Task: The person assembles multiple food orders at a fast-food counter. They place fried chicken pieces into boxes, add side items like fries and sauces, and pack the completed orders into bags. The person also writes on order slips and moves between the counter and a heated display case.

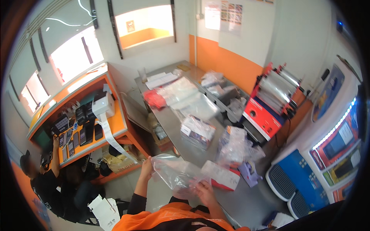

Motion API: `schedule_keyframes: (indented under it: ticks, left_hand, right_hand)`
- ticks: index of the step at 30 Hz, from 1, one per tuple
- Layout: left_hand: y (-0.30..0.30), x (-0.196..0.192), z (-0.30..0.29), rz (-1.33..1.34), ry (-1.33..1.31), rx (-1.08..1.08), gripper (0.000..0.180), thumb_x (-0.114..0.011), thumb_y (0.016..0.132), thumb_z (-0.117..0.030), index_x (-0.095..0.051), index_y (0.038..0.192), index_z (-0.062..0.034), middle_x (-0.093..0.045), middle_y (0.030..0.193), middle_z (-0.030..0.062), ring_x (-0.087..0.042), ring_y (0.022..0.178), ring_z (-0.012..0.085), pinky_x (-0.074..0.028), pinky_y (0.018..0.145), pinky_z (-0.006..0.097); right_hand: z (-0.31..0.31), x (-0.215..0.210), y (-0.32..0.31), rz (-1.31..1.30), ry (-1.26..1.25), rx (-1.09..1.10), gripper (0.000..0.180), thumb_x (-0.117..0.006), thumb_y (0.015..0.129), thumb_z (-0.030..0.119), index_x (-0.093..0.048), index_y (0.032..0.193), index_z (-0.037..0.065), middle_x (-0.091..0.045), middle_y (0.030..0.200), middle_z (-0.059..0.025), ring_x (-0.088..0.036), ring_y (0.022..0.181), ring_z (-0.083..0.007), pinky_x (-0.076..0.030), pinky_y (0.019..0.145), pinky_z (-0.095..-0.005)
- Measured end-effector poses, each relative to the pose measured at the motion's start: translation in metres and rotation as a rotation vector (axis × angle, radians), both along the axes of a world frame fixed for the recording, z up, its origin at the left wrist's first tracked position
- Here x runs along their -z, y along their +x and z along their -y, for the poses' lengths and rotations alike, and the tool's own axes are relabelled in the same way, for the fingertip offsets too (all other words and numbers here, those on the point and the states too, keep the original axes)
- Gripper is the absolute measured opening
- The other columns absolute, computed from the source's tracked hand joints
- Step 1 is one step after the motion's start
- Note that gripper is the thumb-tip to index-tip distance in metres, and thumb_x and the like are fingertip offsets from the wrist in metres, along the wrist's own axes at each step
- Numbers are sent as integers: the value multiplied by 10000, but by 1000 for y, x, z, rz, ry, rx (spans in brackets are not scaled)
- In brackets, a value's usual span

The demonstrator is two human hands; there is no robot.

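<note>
Both hands pinch my clear plastic bag (175, 173), left hand (147, 166) at its top edge, right hand (204, 191) below; thin film could slip or tear near the white box (220, 176) beside the right hand.

Clear plastic bag (175, 173), white-and-red box (221, 176), grey steel table (177, 131), orange sleeves (169, 217)

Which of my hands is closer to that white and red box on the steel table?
Right. Your right hand is under the clear plastic bag, just beside the white and red box. Your left hand grips the bag's far edge, on the other side from the box.
</note>
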State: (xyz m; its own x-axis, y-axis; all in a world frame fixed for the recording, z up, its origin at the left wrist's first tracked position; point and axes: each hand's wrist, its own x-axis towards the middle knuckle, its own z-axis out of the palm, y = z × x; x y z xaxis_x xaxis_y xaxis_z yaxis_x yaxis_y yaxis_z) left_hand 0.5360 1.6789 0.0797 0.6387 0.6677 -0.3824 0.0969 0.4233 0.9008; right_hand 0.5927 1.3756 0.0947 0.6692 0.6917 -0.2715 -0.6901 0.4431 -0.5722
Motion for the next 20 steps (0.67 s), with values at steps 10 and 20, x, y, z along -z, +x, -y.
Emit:
schedule_keyframes:
  ticks: [10, 20]
  left_hand:
    - [-29, 3, 43, -276, 711, 204, 275, -512, 972, -265, -575, 960, 2, -640, 812, 104, -599, 650, 137, -460, 551, 283]
    - [-40, -55, 219, -14, 144, 1016, 536, -785, 776, -269, -446, 1139, -67, -477, 1160, 107, -522, 901, 158, -464, 708, 282]
  right_hand:
    - [59, 0, -23, 77, -308, 158, 132, -633, 915, 179, -618, 970, 60, -566, 769, 12, -534, 663, -78, -445, 622, -226]
    - [49, -30, -67, 174, -638, 278, 297, -670, 878, 274, -662, 1023, 15, -669, 900, -66, -613, 766, -147, -488, 695, -266]
